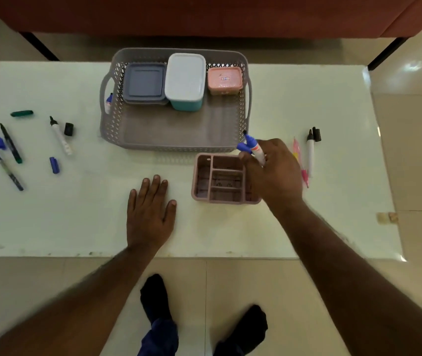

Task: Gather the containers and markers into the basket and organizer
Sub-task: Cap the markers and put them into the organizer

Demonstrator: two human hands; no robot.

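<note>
A grey lattice basket (174, 140) at the table's far middle holds a grey-lidded container (144, 82), a white-lidded teal container (184, 78) and a small pink container (225, 79). A pink compartmented organizer (221, 179) stands just in front of it. My right hand (274, 170) grips a blue-tipped white marker (253, 147) and its blue cap above the organizer's far right corner. My left hand (150, 209) lies flat on the table, left of the organizer. Several uncapped markers and loose caps (59, 136) lie at the left. A black marker (310, 152) and pink pens (298, 155) lie at the right.
Another marker (109, 101) leans outside the basket's left handle. The white table (76, 222) ends close to me, with tiled floor and my feet (156, 296) below. A red-brown sofa (204, 14) runs behind the table.
</note>
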